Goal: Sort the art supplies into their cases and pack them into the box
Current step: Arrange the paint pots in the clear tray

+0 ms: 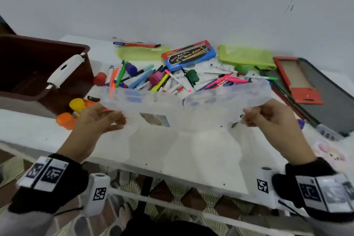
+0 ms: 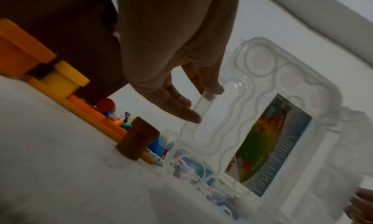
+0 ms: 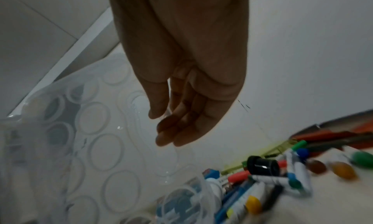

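Observation:
I hold a clear plastic paint case [image 1: 182, 109] above the white table, its two halves spread apart. My left hand [image 1: 103, 119] pinches its left edge and my right hand [image 1: 266, 115] pinches its right edge. In the left wrist view the left hand's fingertips [image 2: 189, 114] grip the case's [image 2: 262, 115] rim beside a colourful label [image 2: 270, 146]. The right wrist view shows my right hand [image 3: 171, 125] pinching the case [image 3: 96, 131], which has round moulded wells. Behind the case lies a pile of markers and pens [image 1: 162, 80]. A brown box [image 1: 38, 69] stands at the left.
A blue watercolour box [image 1: 188, 54], two green pouches [image 1: 247, 56] and a red pencil pack [image 1: 137, 44] lie at the back. A red and black case [image 1: 314, 90] lies open at the right. Yellow [image 1: 77, 104] and orange [image 1: 65, 120] paint pots sit by the brown box.

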